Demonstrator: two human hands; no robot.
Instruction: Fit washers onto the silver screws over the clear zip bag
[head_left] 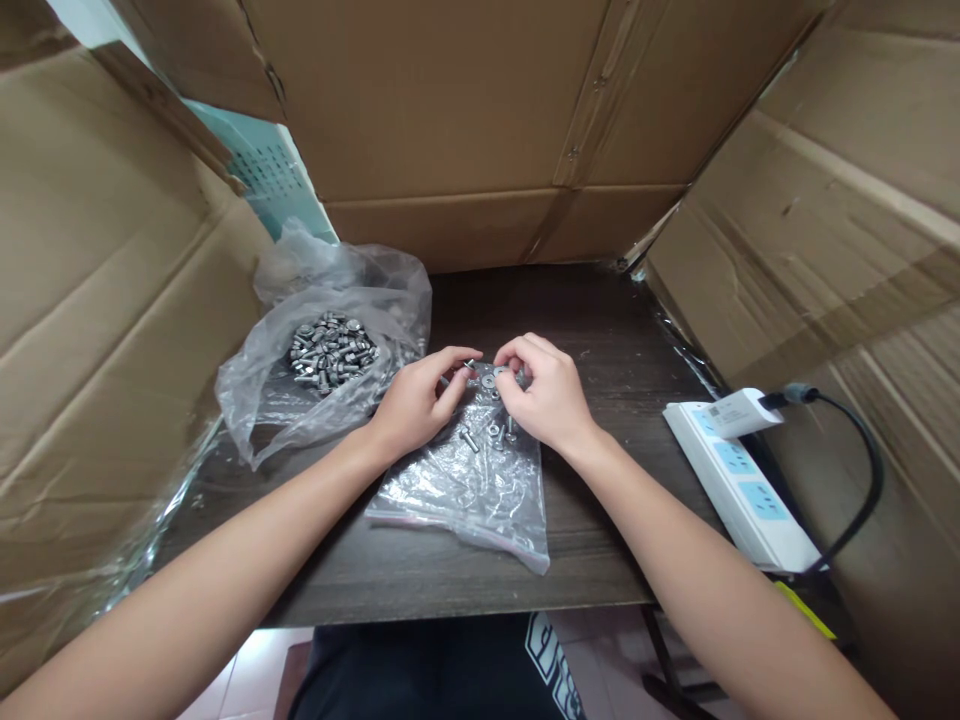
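while the left hand (417, 402) pinches a small metal piece (469, 364), the right hand (545, 392) curls nearly closed beside washers (489, 381), its hold unclear. below, bolts (469, 439) lie on a clear bag (465, 500) on a dark wooden table (600, 345), walled by cardboard (450, 100).

Two bare hands work above a flat clear plastic bag.
From here I see the left hand (416, 402) pinch a small silver metal piece (469, 364); the right hand (546, 392) is near round silver washers (489, 381). Beside them, an open translucent bag (255, 400) holds many silver bolts (332, 350).
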